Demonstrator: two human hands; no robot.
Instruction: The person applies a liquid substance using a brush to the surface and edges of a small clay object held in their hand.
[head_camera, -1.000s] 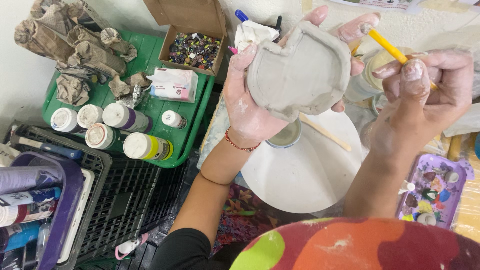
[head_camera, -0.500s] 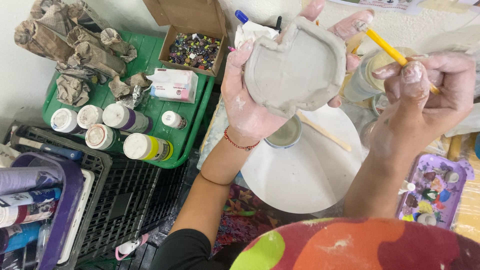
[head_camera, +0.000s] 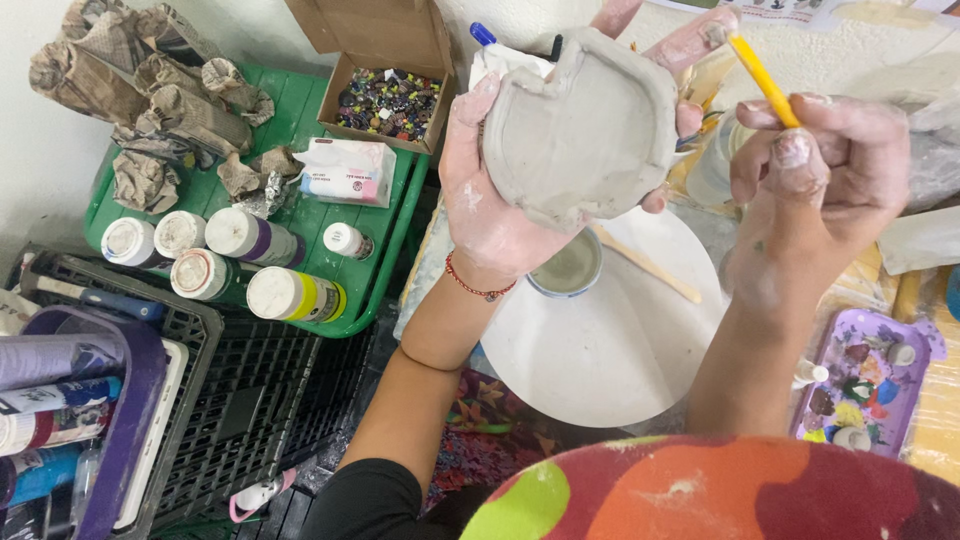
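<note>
My left hand holds up a grey, shallow clay dish with a raised rim, fingers spread behind it. My right hand, smeared with clay, grips a yellow-handled tool whose upper end points toward the dish's right edge. Under both hands lies a round white board with a small cup of cloudy water and a wooden stick on it.
A green tray at the left carries paint bottles, crumpled paper, a small box and an open cardboard box of beads. A black crate sits lower left. A purple paint palette lies at the right.
Both hands and the dish have shifted slightly up and to the right in view; the dish has tilted a little. The grip on the tool is unchanged.
</note>
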